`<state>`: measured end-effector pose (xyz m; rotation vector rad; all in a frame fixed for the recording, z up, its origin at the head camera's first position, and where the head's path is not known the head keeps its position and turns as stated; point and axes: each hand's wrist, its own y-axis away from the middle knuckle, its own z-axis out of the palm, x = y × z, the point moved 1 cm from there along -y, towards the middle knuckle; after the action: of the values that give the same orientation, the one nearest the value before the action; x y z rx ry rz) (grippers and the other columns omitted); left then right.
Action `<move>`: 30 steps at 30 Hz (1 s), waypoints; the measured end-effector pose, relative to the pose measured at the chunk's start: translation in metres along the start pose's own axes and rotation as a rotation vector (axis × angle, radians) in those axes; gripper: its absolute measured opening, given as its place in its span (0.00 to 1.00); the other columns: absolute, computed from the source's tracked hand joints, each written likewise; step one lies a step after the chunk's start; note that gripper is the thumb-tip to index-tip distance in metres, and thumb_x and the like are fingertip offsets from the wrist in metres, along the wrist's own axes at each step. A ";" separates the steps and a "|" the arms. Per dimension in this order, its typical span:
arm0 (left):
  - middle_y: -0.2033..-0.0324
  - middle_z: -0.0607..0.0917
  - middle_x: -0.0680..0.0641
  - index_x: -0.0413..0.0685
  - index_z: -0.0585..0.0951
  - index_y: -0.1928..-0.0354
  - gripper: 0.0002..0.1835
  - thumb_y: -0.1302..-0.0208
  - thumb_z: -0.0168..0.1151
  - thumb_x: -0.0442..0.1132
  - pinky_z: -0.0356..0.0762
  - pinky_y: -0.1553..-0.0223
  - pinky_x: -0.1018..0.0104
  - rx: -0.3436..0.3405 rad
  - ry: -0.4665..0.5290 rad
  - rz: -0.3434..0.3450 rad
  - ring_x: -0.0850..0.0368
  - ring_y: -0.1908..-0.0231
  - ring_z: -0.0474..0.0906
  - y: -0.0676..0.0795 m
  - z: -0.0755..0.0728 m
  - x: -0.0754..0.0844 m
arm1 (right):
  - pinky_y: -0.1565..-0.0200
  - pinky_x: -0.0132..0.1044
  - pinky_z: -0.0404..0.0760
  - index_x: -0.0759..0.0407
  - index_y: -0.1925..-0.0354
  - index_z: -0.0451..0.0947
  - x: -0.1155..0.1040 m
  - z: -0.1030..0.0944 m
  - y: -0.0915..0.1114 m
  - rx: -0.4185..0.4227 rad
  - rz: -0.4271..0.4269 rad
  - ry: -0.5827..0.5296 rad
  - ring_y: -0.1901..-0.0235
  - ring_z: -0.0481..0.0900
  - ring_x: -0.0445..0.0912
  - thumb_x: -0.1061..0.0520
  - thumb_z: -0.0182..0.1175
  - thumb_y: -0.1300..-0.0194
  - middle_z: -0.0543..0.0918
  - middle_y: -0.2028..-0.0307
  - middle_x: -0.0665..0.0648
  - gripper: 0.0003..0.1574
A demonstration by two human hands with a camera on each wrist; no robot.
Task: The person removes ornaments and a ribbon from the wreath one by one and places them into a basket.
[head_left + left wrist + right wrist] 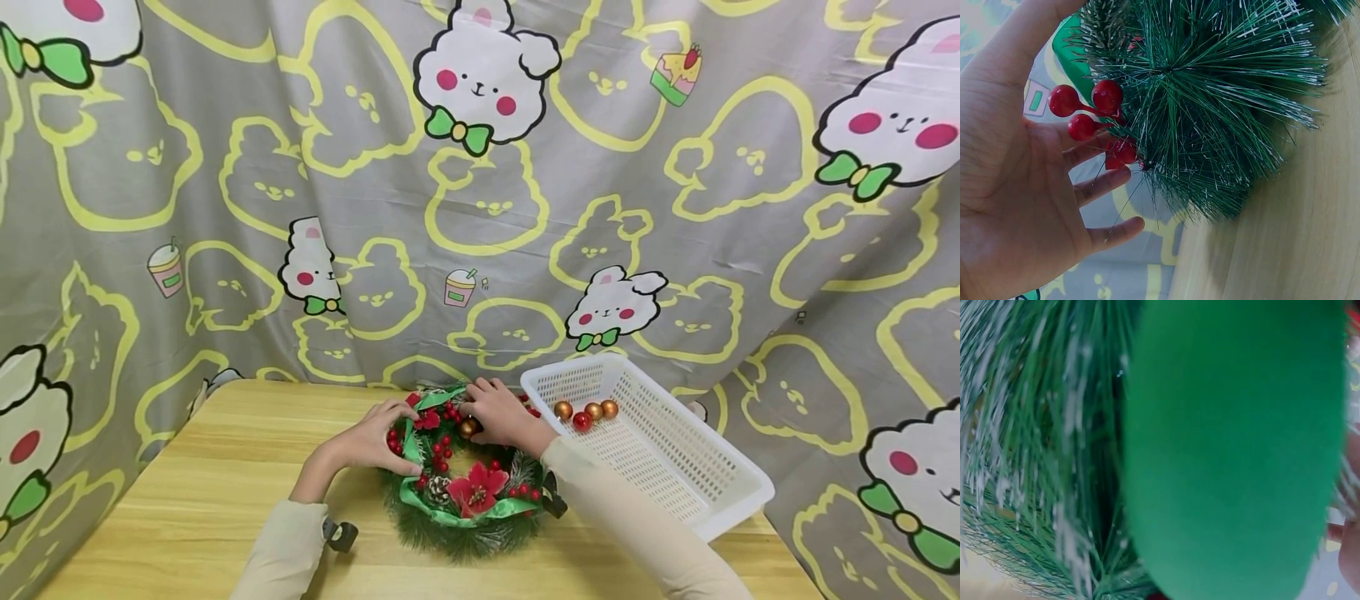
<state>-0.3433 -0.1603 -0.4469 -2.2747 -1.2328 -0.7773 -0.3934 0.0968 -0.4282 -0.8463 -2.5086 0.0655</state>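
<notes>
Christmas wreath (472, 539), green and frosted at the tips, lies flat mid-table (202, 483), basket close by on the right. Green ribbon (468, 522) winds round it; a red poinsettia (477, 490) and a pine cone (438, 492) sit at the near side, red berries (442, 452) at several spots.

Left hand (375, 437) spans the wreath's left side, fingers spread and fairly straight, thumb toward the near edge; left wrist view shows the open palm beside the berries.

Right hand (501, 414) over the far right part, fingers bent round a gold bauble (468, 428), apparently pinching it. Right wrist view blocked by ribbon; exact contact not visible.

White basket (678, 437) holds three gold baubles (610, 408) and one red bauble (582, 422), bunched toward its far left end. Patterned curtain (375, 192) behind.

Handling, judged by eye: wreath light, needles springy, ring beneath probably stiff. Best hold is through the needles to the ring, on opposite sides, clear of poinsettia and cone, which could pull loose. Ribbon looks slick. Baubles smooth, likely light, ready to roll; pinch them across the middle, gently.
</notes>
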 end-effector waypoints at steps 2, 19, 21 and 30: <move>0.36 0.63 0.48 0.56 0.70 0.41 0.44 0.61 0.73 0.65 0.61 0.43 0.37 0.000 -0.001 0.001 0.43 0.35 0.53 0.000 0.000 0.000 | 0.56 0.41 0.67 0.41 0.56 0.80 0.000 0.000 0.001 0.002 0.004 -0.022 0.60 0.66 0.46 0.36 0.70 0.52 0.75 0.58 0.50 0.25; 0.37 0.63 0.48 0.56 0.70 0.41 0.44 0.62 0.73 0.65 0.61 0.44 0.37 0.002 -0.004 0.005 0.43 0.35 0.54 -0.001 0.001 -0.001 | 0.52 0.44 0.68 0.47 0.60 0.79 0.007 -0.012 -0.002 0.008 0.027 -0.149 0.57 0.73 0.45 0.42 0.70 0.51 0.81 0.60 0.47 0.21; 0.36 0.62 0.48 0.56 0.70 0.41 0.44 0.62 0.73 0.65 0.61 0.44 0.37 0.001 -0.004 0.004 0.43 0.35 0.53 -0.001 0.001 -0.001 | 0.52 0.45 0.68 0.46 0.60 0.79 0.008 -0.013 -0.003 0.002 0.029 -0.157 0.57 0.73 0.45 0.42 0.71 0.51 0.81 0.61 0.47 0.21; 0.36 0.62 0.48 0.56 0.70 0.41 0.44 0.62 0.73 0.64 0.61 0.44 0.36 0.000 0.000 -0.004 0.43 0.35 0.53 -0.001 0.001 -0.001 | 0.51 0.45 0.69 0.46 0.62 0.80 0.009 -0.020 -0.006 -0.033 0.040 -0.185 0.58 0.74 0.45 0.44 0.72 0.52 0.81 0.62 0.46 0.19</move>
<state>-0.3442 -0.1602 -0.4486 -2.2724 -1.2383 -0.7788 -0.3940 0.0948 -0.4055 -0.9428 -2.6716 0.1211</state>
